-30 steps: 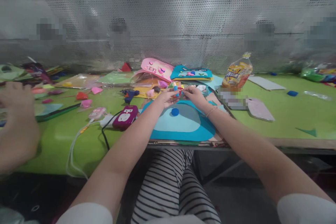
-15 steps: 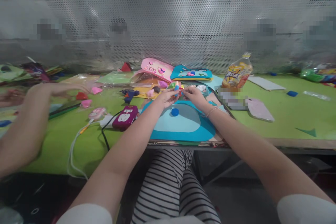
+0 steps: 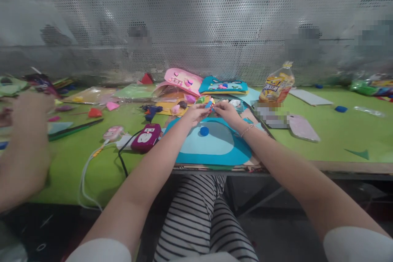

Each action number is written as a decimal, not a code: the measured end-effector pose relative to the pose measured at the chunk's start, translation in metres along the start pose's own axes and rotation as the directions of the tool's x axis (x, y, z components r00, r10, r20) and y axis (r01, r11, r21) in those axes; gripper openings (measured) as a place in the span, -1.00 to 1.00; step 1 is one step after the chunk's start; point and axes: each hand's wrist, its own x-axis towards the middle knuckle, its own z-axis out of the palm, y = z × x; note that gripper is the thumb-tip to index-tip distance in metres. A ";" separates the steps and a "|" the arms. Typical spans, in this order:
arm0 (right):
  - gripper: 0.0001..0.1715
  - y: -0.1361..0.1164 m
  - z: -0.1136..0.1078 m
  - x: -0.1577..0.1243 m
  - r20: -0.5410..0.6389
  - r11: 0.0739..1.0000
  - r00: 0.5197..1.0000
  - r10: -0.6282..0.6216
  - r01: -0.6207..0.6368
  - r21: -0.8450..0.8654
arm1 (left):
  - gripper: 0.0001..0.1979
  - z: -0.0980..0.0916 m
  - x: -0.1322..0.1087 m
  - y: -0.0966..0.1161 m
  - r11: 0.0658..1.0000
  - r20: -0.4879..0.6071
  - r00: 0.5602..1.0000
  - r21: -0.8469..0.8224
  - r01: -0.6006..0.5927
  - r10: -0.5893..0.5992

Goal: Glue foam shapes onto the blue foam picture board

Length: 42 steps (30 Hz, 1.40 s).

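Note:
My left hand point(image 3: 193, 114) and my right hand point(image 3: 224, 111) meet over the far edge of a blue felt sheet point(image 3: 215, 147) with a lighter blue oval on it. Both pinch a small multicoloured felt piece point(image 3: 209, 105), red and blue, between their fingertips. A small dark blue dot point(image 3: 204, 131) lies on the light oval just below my hands. My forearms reach out over the front edge of the green table point(image 3: 331, 131).
A blue glue gun point(image 3: 151, 110), a maroon device point(image 3: 146, 136) with a black cable, pink and blue felt pouches point(image 3: 223, 86), a snack bag point(image 3: 276, 86) and felt scraps lie about. Another person's arm point(image 3: 21, 151) is at the left. A perforated metal screen point(image 3: 196, 28) backs the table.
My hands stay together on the small piece, shifting slightly. The other person's arm at the left reached over the table, then drew back.

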 end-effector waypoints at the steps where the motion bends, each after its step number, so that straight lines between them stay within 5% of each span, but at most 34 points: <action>1: -0.72 0.000 0.000 0.000 -0.002 1.000 1.000 0.002 -0.002 0.000 | -0.85 0.000 0.000 0.000 1.000 -0.004 1.000 0.003 -0.011 0.011; 10: -0.74 0.001 0.000 0.001 0.005 1.000 1.000 0.001 -0.001 0.021 | -0.95 -0.002 -0.001 0.003 0.998 -0.013 1.000 -0.062 -0.003 0.002; 21: -0.73 -0.008 0.001 -0.005 0.101 0.900 0.983 0.155 -0.183 0.395 | -0.89 -0.002 0.001 0.003 0.996 -0.004 1.000 -0.093 -0.010 0.009; 32: -0.73 -0.013 -0.004 -0.008 0.043 0.920 0.996 0.084 -0.094 0.380 | -0.84 -0.003 0.002 0.000 0.993 -0.106 0.988 0.028 -0.114 0.116; 42: -0.74 -0.007 0.001 -0.006 0.108 0.881 0.991 0.074 -0.116 0.459 | -0.70 -0.003 0.005 -0.005 0.932 0.055 0.958 0.223 -0.285 0.280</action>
